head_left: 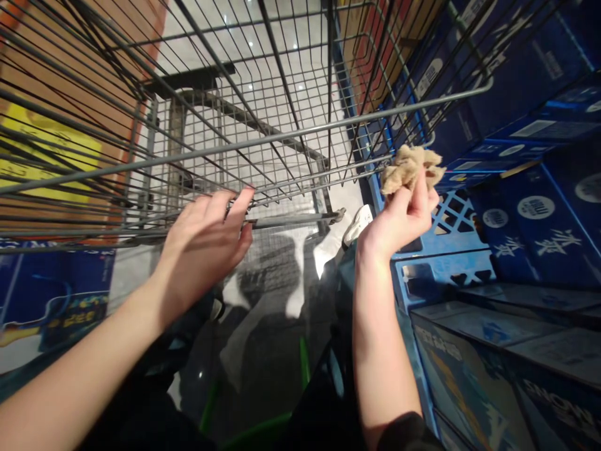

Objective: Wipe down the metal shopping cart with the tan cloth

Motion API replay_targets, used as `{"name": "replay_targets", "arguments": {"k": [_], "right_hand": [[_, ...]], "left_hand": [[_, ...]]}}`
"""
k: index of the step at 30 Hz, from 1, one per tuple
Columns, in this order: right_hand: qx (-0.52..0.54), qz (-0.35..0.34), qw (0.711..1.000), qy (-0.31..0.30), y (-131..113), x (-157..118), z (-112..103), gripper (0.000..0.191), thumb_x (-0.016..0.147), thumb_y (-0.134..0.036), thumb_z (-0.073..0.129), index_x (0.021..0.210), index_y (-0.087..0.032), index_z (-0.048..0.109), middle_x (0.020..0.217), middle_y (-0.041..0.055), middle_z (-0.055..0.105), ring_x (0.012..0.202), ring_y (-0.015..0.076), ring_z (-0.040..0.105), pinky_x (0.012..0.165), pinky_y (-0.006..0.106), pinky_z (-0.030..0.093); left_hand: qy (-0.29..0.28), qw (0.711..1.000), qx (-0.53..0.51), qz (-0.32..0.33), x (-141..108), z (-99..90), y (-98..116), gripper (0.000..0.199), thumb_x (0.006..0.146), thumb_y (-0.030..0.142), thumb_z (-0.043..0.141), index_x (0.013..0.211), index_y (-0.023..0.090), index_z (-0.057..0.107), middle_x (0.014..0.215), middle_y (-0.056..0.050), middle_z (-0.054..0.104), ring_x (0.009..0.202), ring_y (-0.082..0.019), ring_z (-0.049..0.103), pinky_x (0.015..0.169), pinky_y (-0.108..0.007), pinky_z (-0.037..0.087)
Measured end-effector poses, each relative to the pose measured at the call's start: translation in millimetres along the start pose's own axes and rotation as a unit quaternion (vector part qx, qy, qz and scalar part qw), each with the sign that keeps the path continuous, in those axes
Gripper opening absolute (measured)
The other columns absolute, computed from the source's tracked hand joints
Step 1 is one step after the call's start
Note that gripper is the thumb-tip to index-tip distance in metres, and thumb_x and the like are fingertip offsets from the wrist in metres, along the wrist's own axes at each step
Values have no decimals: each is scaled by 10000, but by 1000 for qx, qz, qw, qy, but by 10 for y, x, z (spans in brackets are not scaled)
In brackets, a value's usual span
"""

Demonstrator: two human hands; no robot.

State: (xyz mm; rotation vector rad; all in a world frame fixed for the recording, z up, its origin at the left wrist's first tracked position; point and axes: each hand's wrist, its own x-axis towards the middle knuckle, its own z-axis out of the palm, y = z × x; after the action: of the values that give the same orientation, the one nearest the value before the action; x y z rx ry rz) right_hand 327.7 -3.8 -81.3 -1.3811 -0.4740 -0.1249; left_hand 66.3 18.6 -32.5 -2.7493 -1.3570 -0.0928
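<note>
Beige cloth point(410, 168) is bunching in the closed grip of the right hand point(399, 219), by the right end of the wire cart's point(300, 132) near side — contact isn't showing clearly. Left hand point(204, 235) is reaching to the cart's near wires, left of its middle — grip loosely open. Work is apparently under way; cart parts finished or remaining aren't showing any difference.

Cart point(300, 131) cropped, 1 yellow sign point(47, 150) blurred
</note>
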Motion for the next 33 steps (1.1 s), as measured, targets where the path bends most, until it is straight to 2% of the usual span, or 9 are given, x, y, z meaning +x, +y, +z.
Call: {"name": "replay_targets", "arguments": {"k": [6, 8, 11, 15, 19, 23, 25, 29, 33], "right_hand": [[-27, 3, 962, -273, -59, -794, 77, 279, 903, -270, 562, 907, -177, 825, 1078, 91, 665, 963, 179, 678, 858, 329, 625], [-12, -3, 953, -301, -73, -834, 68, 262, 894, -248, 574, 892, -187, 828, 1049, 84, 686, 995, 190, 681, 893, 347, 623], [-18, 12, 980, -198, -6, -425, 10, 254, 907, -220, 582, 943, -172, 829, 1049, 85, 675, 1071, 203, 677, 1006, 381, 598], [36, 23, 998, 37, 157, 164, -39, 268, 847, -169, 603, 1019, -168, 809, 1160, 92, 603, 1096, 215, 669, 1041, 398, 586], [-24, 50, 985, -161, 112, -211, 27, 178, 875, -178, 632, 910, -197, 805, 1126, 88, 634, 1030, 192, 650, 944, 366, 607], [-15, 41, 917, -396, 29, -715, 50, 199, 797, -182, 656, 858, -164, 844, 983, 68, 693, 929, 186, 694, 874, 360, 620], [-13, 32, 939, -341, 97, -563, 10, 220, 794, -215, 656, 876, -172, 855, 984, 65, 706, 967, 202, 714, 927, 395, 627], [24, 65, 991, -117, 408, 385, -56, 340, 794, -259, 626, 1046, -186, 842, 1109, 72, 738, 1096, 251, 743, 1046, 508, 616], [30, 77, 990, -117, 601, 940, 8, 377, 843, -349, 616, 1117, -193, 821, 1091, 75, 769, 1124, 268, 752, 1011, 511, 638]], "left_hand": [[12, 1000, -2, -4, -6, 27, 4, 702, 957, 296, 520, 1645, 178, 438, 1393, -198, 675, 1245, -382, 674, 1118, -519, 524], [11, 1000, -13, -11, 0, 26, 11, 715, 944, 292, 532, 1644, 174, 447, 1413, -200, 668, 1269, -390, 661, 1133, -523, 511], [5, 1000, -20, -14, 12, 18, 20, 694, 955, 300, 515, 1633, 158, 462, 1435, -200, 658, 1284, -389, 651, 1134, -513, 503], [0, 1000, -12, -2, 28, 25, 19, 680, 967, 301, 495, 1622, 121, 472, 1442, -228, 651, 1261, -398, 654, 1097, -523, 515], [17, 1000, -17, 9, 50, 72, 17, 684, 965, 282, 505, 1630, 122, 466, 1428, -235, 659, 1254, -399, 653, 1070, -531, 521], [7, 1000, -20, 11, 91, 102, 14, 656, 1005, 275, 454, 1636, 95, 453, 1432, -253, 649, 1260, -399, 641, 1068, -535, 516], [-10, 1000, -15, 17, 111, 96, 12, 644, 1025, 275, 425, 1640, 86, 444, 1454, -253, 635, 1271, -393, 632, 1077, -522, 512], [-29, 999, -16, 21, 132, 65, 24, 638, 1045, 272, 411, 1651, 76, 427, 1489, -252, 614, 1306, -388, 614, 1109, -512, 497], [-18, 999, -31, 23, 138, 50, 50, 634, 1042, 244, 427, 1653, 74, 429, 1492, -255, 617, 1319, -390, 613, 1128, -522, 490]]}}
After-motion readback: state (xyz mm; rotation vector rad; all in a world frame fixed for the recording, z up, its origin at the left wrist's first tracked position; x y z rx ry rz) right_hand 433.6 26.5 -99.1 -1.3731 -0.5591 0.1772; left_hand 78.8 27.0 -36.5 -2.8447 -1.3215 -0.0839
